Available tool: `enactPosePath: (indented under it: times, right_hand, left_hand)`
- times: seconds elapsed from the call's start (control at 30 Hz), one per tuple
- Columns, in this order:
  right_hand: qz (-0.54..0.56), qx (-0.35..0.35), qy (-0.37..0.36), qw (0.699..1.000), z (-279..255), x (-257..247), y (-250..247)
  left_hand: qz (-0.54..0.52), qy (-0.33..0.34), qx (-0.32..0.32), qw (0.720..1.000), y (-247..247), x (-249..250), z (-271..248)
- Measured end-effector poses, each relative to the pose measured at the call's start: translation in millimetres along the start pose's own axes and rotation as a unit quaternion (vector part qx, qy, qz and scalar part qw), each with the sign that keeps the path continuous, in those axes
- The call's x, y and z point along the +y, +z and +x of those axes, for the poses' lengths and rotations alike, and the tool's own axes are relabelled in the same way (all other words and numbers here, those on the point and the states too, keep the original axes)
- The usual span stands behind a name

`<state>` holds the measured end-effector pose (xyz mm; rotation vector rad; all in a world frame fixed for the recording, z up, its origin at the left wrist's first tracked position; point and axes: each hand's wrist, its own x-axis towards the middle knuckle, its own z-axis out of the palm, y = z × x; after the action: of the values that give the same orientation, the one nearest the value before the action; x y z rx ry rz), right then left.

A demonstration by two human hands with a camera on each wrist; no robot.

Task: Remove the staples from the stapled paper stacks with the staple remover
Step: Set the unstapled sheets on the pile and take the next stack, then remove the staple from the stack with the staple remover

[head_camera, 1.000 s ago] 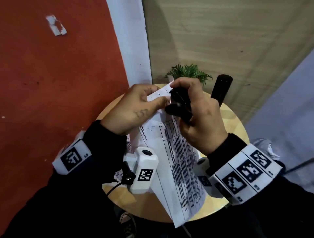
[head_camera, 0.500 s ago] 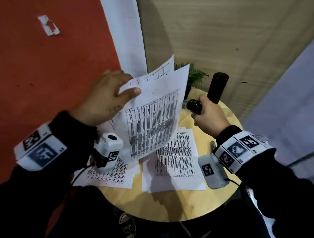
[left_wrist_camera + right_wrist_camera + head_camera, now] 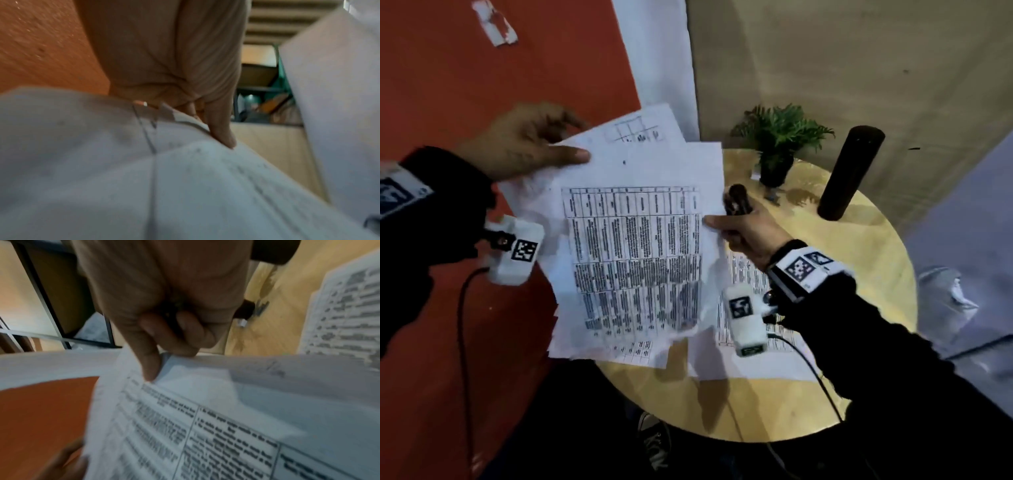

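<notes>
A loose stack of printed sheets [image 3: 637, 240] hangs in the air over the left part of the round wooden table [image 3: 859, 260]. My left hand [image 3: 566, 156] pinches its top left corner, thumb on top and fingers behind. My right hand [image 3: 717, 226] grips the black staple remover [image 3: 738, 202] in its curled fingers, while its thumb and forefinger pinch the right edge of the top sheet. The right wrist view shows that thumb [image 3: 150, 363] pressed on the sheet's edge [image 3: 205, 418]. In the left wrist view the thumb [image 3: 222, 134] lies on the blurred paper [image 3: 123, 162].
More printed sheets [image 3: 753, 284] lie flat on the table under my right wrist. At the back stand a small potted plant [image 3: 780, 137] and a tall black cylinder [image 3: 849, 171]. An orange floor [image 3: 482, 68] lies to the left, and a shoe [image 3: 654, 442] shows below the table.
My left hand pulled the sheets away from the remover, lifted them and carried them left. My right hand, with the remover, moved from near the cylinder to the sheets' right edge and pinched it.
</notes>
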<state>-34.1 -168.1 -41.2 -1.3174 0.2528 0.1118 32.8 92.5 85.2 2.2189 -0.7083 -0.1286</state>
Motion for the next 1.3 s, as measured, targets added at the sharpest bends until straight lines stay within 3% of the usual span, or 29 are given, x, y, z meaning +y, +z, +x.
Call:
enactPosePath:
  times: [0.1,0.17,0.23,0.27,0.33,0.43,0.5,0.63,0.73,0.8,0.87,0.93,1.03,1.17,1.3]
  right_hand:
    - [-0.007,0.039,0.077,0.996,16.5,39.2,27.0]
    - [0.018,0.082,0.109,0.991,37.7,69.8,42.6]
    - [0.007,0.121,0.145,0.982,56.8,97.3,53.4]
    - [-0.016,0.132,0.159,0.978,66.5,111.8,56.8]
    - [-0.062,0.126,0.19,0.972,78.1,135.5,56.8]
    - [-0.158,0.061,0.246,0.954,83.3,169.0,41.0]
    - [-0.29,0.054,0.247,0.923,76.7,177.9,27.9]
    - [-0.427,0.125,0.14,0.885,52.6,170.0,-9.7]
    - [-0.549,0.128,0.044,0.825,32.9,170.5,-45.3]
    - [-0.595,0.092,0.072,0.795,23.6,177.9,-68.8]
    - [-0.601,0.073,0.132,0.785,16.3,182.6,-86.4]
    - [-0.613,0.058,0.154,0.773,11.8,182.9,-96.1]
    - [-0.627,0.041,0.147,0.764,7.2,181.3,-98.7]
    - [-0.622,0.038,0.147,0.768,6.2,183.6,-99.7]
    - [-0.626,0.037,0.158,0.763,7.4,188.2,-101.1]
  left_hand:
    - [0.097,-0.081,0.051,0.991,12.5,-76.4,18.3]
    - [0.22,-0.126,0.081,0.964,35.3,-121.1,32.7]
    - [0.323,-0.174,0.07,0.928,71.1,-142.6,41.0]
    - [0.335,-0.186,0.055,0.922,92.3,-145.8,40.6]
    - [0.324,-0.221,-0.004,0.92,136.3,-152.1,32.3]
    - [0.31,-0.27,-0.216,0.886,203.0,-180.8,2.8]
    - [0.306,-0.287,-0.264,0.869,229.6,-199.2,-17.7]
    - [0.289,-0.326,-0.186,0.881,242.3,-205.5,-31.6]
    - [0.278,-0.344,-0.187,0.877,238.5,-207.4,-27.6]
    - [0.278,-0.362,-0.183,0.871,239.7,-203.2,-22.7]
    - [0.31,-0.349,-0.156,0.87,241.8,-192.0,-14.4]
    - [0.329,-0.298,-0.108,0.89,250.1,-178.1,-1.3]
    - [0.253,-0.254,-0.103,0.928,280.8,-152.4,15.6]
    - [0.19,-0.319,-0.13,0.92,326.9,-137.3,27.0]
    - [0.138,-0.366,-0.063,0.918,346.8,-137.2,26.4]
